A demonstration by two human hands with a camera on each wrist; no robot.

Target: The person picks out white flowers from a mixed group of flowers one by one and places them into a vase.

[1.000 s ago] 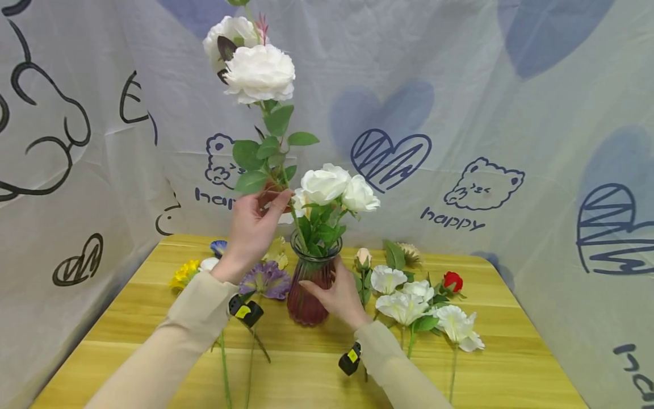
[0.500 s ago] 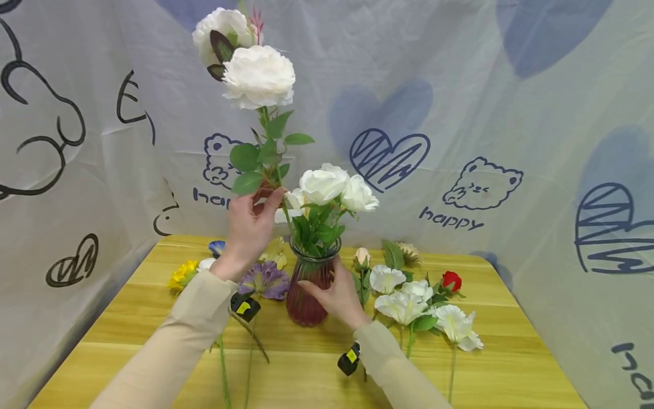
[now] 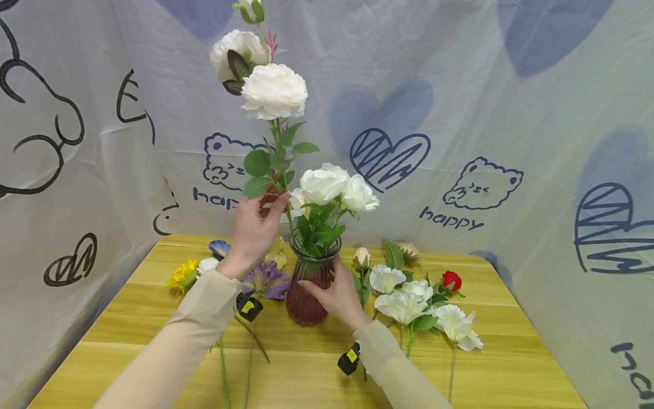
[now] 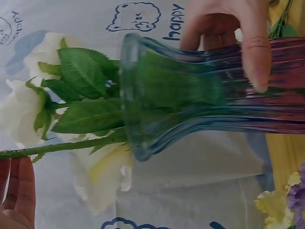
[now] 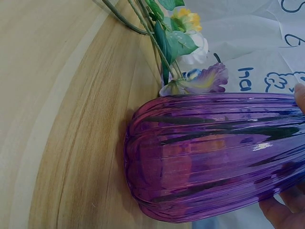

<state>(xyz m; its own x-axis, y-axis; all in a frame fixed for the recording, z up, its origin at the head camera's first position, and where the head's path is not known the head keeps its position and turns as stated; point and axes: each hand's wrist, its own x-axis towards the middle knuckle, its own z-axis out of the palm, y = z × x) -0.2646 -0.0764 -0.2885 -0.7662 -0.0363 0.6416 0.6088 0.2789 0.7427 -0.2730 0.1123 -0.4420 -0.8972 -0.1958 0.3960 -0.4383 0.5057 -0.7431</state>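
White-flowered stem [image 3: 276, 94] in left-hand grip [image 3: 255, 228], ribbed glass vase [image 3: 309, 271] in right-hand grip [image 3: 338, 292]

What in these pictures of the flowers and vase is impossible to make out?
Head view: the top bud is cut off by the upper edge.
Head view: the vase hides some fingers of the right hand.
Left wrist view: the held stem cannot be traced to its end through the ribbed vase.
Left wrist view: the left hand is cut off by the left edge.
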